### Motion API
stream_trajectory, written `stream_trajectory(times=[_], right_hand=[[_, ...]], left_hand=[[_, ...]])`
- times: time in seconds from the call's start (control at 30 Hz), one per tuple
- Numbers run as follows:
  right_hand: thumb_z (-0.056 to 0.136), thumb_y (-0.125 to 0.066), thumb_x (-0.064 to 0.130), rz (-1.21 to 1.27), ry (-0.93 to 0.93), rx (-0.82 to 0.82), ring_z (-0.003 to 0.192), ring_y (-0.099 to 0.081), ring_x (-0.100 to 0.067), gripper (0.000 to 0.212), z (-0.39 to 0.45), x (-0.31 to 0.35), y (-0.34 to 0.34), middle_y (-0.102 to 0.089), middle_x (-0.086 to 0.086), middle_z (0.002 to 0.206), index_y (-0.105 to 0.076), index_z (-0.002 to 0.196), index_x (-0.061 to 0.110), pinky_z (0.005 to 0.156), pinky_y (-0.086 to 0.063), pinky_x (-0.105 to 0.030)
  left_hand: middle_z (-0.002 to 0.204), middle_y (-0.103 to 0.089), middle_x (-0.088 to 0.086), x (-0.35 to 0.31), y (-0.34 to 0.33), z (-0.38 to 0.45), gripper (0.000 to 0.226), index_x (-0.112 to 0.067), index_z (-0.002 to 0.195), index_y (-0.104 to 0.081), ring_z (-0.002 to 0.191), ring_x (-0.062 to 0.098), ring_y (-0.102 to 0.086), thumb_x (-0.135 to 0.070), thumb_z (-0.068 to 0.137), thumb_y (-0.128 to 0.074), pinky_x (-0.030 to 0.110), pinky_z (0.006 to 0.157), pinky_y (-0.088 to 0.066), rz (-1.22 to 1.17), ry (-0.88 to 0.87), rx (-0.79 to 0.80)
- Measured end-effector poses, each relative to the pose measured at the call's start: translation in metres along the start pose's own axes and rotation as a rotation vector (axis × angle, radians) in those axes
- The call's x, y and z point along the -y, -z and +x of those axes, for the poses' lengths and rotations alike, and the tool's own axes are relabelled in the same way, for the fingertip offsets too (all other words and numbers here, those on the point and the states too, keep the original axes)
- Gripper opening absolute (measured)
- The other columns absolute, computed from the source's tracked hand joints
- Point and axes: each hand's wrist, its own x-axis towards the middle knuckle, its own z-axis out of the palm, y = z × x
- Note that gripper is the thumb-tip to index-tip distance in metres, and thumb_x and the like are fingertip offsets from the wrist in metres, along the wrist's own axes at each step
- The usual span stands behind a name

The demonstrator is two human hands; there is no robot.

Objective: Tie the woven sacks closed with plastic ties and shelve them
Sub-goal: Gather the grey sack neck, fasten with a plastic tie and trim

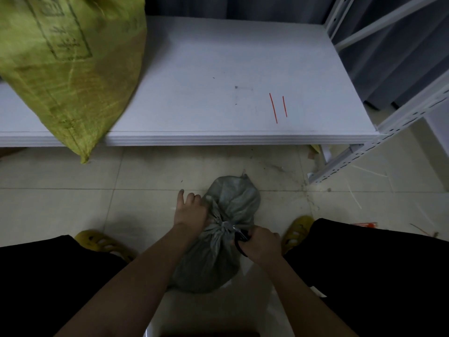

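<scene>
Cinching the grey sack point(218, 239) on the floor at six o'clock, keep your left hand point(190, 211) clamped on the gathered neck while your right hand point(258, 242), gripping a dark tool point(239, 242), works at the tie; spare red ties point(278, 107) lie on the shelf point(194, 69) at one o'clock.

Printed matter, one item: yellow-green woven sack point(70, 69), lying on the white shelf board point(218, 69) at upper left. It bears a dark printed rectangular frame enclosing several lines of characters, too blurred and skewed to read. No other text, label, brand, number or sign is legible anywhere.
</scene>
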Motion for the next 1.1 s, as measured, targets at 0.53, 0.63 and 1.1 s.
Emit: stream_trajectory(times=[0.53,0.63,1.1], right_hand=[[0.086,-0.058,0.045,0.342,-0.257,-0.023,0.053,-0.045,-0.018,0.043,0.012,-0.030,-0.006,-0.045,-0.003,0.059,-0.040,0.060,0.016,0.041,-0.025,-0.025],[0.086,-0.058,0.044,0.354,-0.260,-0.019,0.062,-0.049,-0.024,0.041,0.013,-0.031,-0.006,-0.048,-0.006,0.063,-0.044,0.064,0.013,0.041,-0.026,-0.025],[0.068,-0.068,0.063,0.428,-0.106,0.027,0.068,-0.055,-0.020,0.047,0.002,-0.016,0.010,-0.047,0.006,0.057,-0.041,0.057,0.026,0.062,-0.040,-0.029]], left_hand=[[0.134,-0.049,0.014,-0.072,-0.003,0.015,0.033,-0.012,0.124,-0.056,0.128,0.031,-0.037,-0.022,0.096,-0.040,0.041,0.109,-0.022,0.187,-0.280,0.062],[0.136,-0.045,0.014,-0.078,-0.004,0.021,0.034,-0.009,0.126,-0.055,0.128,0.032,-0.035,-0.018,0.096,-0.042,0.040,0.107,-0.025,0.233,-0.310,0.077],[0.103,-0.060,0.008,-0.003,0.007,0.004,0.015,-0.019,0.099,-0.060,0.093,0.028,-0.059,-0.024,0.093,-0.047,0.027,0.070,-0.038,-0.597,-0.072,-0.102]])
